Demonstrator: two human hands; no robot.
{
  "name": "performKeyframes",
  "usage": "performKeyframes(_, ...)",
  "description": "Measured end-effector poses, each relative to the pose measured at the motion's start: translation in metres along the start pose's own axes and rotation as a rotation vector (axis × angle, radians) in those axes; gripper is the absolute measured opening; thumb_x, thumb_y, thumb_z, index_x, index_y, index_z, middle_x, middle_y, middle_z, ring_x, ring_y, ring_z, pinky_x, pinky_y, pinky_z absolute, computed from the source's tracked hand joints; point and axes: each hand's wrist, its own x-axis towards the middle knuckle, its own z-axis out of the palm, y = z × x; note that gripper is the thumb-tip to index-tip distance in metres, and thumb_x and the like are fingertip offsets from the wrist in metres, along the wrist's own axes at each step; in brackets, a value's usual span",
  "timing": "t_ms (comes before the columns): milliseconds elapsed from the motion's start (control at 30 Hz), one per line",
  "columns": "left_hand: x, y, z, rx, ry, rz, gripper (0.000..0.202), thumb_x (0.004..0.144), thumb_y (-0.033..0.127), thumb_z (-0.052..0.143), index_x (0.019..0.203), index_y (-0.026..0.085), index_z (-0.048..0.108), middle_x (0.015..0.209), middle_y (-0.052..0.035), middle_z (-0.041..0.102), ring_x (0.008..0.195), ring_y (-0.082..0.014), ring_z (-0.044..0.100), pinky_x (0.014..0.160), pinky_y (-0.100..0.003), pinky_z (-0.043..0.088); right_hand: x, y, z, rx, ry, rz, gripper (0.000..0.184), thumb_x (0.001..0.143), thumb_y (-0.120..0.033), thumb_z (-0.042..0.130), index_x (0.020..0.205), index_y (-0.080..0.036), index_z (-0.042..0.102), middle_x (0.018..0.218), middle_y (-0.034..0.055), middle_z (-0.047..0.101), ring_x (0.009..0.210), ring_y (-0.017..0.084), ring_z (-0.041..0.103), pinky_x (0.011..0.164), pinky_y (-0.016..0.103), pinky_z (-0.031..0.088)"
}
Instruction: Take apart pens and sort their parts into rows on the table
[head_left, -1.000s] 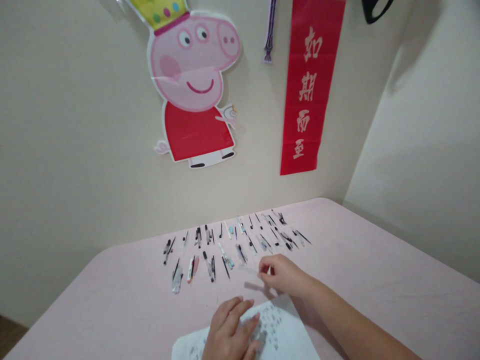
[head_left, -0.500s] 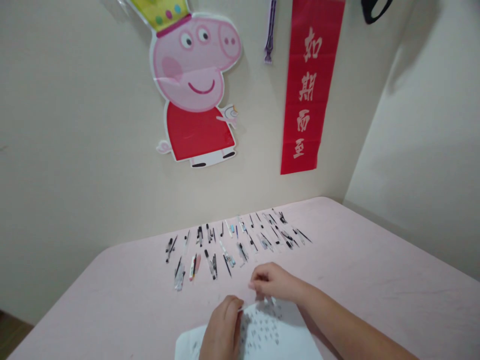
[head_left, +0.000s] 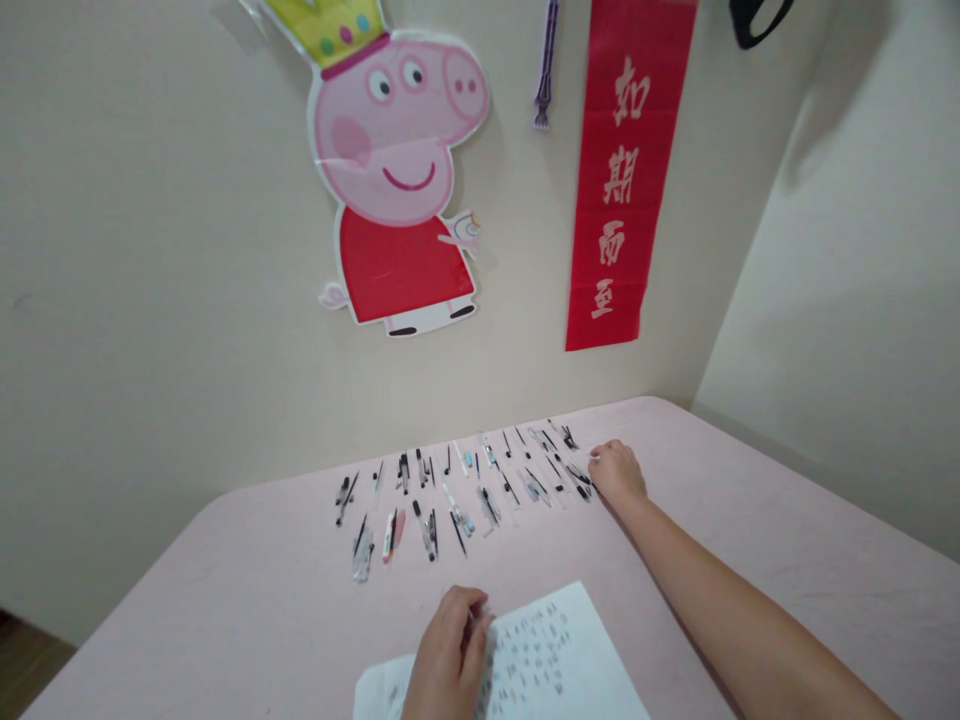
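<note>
My right hand point(head_left: 617, 471) reaches far across the pink table point(head_left: 750, 540) to the right end of two rows of small pen parts point(head_left: 465, 485). Its fingers are curled down onto the black pieces there; what they pinch is hidden. My left hand point(head_left: 448, 655) rests near the front edge on a white sheet point(head_left: 555, 660) covered with small printed marks. Its fingers are bent together and seem to pinch a small clear piece against the sheet.
The table stands in a room corner, with cream walls close behind and to the right. A pink cartoon pig cutout point(head_left: 397, 180) and a red banner with gold characters point(head_left: 622, 170) hang on the back wall. The table's left edge drops off at the lower left.
My right hand left the area by the sheet and stretched forward and right to the end of the rows. My left hand curled its fingers and stayed on the sheet.
</note>
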Motion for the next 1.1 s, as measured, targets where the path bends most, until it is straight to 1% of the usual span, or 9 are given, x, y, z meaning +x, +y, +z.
performKeyframes(233,0.001,0.003,-0.004,0.024,-0.048,-0.016,0.017,0.086,0.031,0.047,0.087,0.019,0.059,0.081,-0.0057,0.064,0.076,-0.0189,0.060,0.071,-0.031,0.050,0.004,-0.005,0.010,-0.072,0.019,-0.002,0.023,0.079,-0.014,0.050,0.080,-0.016,0.073,0.095,0.0163,0.062,0.093,0.027,0.052,0.079,0.034,0.038)
performKeyframes(433,0.001,0.001,-0.004,-0.005,-0.032,0.007,0.015,0.086,0.030,0.048,0.086,0.020,0.059,0.081,-0.0054,0.063,0.076,-0.0186,0.060,0.071,-0.030,0.050,0.008,-0.009,0.007,-0.017,0.026,-0.026,0.022,0.076,-0.011,0.050,0.069,-0.013,0.071,0.090,0.0190,0.063,0.091,0.029,0.053,0.079,0.037,0.039)
performKeyframes(600,0.001,0.000,-0.004,-0.023,-0.012,-0.002,0.014,0.087,0.028,0.048,0.091,0.019,0.059,0.086,-0.0057,0.061,0.079,-0.0187,0.059,0.072,-0.030,0.050,0.007,-0.020,-0.003,0.145,0.062,-0.053,0.020,0.078,-0.014,0.049,0.077,-0.015,0.069,0.095,0.0145,0.064,0.094,0.025,0.055,0.087,0.035,0.040)
performKeyframes(700,0.002,0.000,-0.005,-0.053,0.032,0.012,0.016,0.088,0.028,0.047,0.093,0.019,0.059,0.087,-0.0063,0.061,0.081,-0.0190,0.060,0.073,-0.031,0.050,-0.005,-0.038,-0.006,0.285,0.039,-0.103,0.021,0.081,-0.020,0.048,0.086,-0.015,0.067,0.102,0.0122,0.065,0.094,0.021,0.059,0.084,0.031,0.045)
performKeyframes(733,0.002,0.000,-0.005,-0.063,0.050,0.018,0.016,0.088,0.028,0.046,0.093,0.019,0.059,0.088,-0.0065,0.060,0.082,-0.0191,0.060,0.074,-0.031,0.050,-0.013,-0.046,-0.007,0.338,0.015,-0.121,0.022,0.082,-0.023,0.047,0.089,-0.014,0.066,0.101,0.0113,0.066,0.091,0.020,0.061,0.079,0.029,0.046)
performKeyframes(800,0.004,-0.001,-0.006,-0.076,0.087,0.026,0.016,0.088,0.027,0.046,0.093,0.019,0.059,0.089,-0.0067,0.060,0.084,-0.0192,0.060,0.075,-0.032,0.050,-0.031,-0.065,-0.012,0.452,-0.066,-0.170,0.024,0.084,-0.029,0.046,0.091,-0.017,0.066,0.086,0.0060,0.069,0.077,0.017,0.063,0.070,0.027,0.049)
performKeyframes(900,0.006,-0.004,-0.008,-0.081,0.144,0.030,0.015,0.087,0.024,0.047,0.092,0.019,0.060,0.090,-0.0068,0.061,0.086,-0.0197,0.060,0.077,-0.033,0.050,-0.065,-0.095,-0.024,0.885,-0.346,-0.199,0.019,0.079,-0.032,0.055,0.083,-0.017,0.065,0.077,0.0051,0.068,0.070,0.017,0.063,0.066,0.028,0.049)
performKeyframes(1000,0.008,-0.007,-0.009,-0.086,0.193,0.032,0.013,0.084,0.024,0.050,0.090,0.020,0.061,0.088,-0.0065,0.062,0.085,-0.0205,0.061,0.076,-0.034,0.050,-0.096,-0.119,-0.037,0.965,-0.521,-0.282,0.012,0.075,-0.027,0.059,0.077,-0.017,0.065,0.073,0.0038,0.067,0.069,0.016,0.061,0.064,0.027,0.047)
performKeyframes(1100,0.009,-0.009,-0.008,-0.100,0.211,0.033,0.013,0.083,0.024,0.051,0.089,0.020,0.062,0.086,-0.0062,0.063,0.083,-0.0208,0.062,0.074,-0.034,0.051,-0.118,-0.133,-0.043,0.948,-0.579,-0.370,0.008,0.074,-0.018,0.059,0.076,-0.017,0.067,0.074,0.0027,0.066,0.069,0.014,0.060,0.063,0.025,0.046)
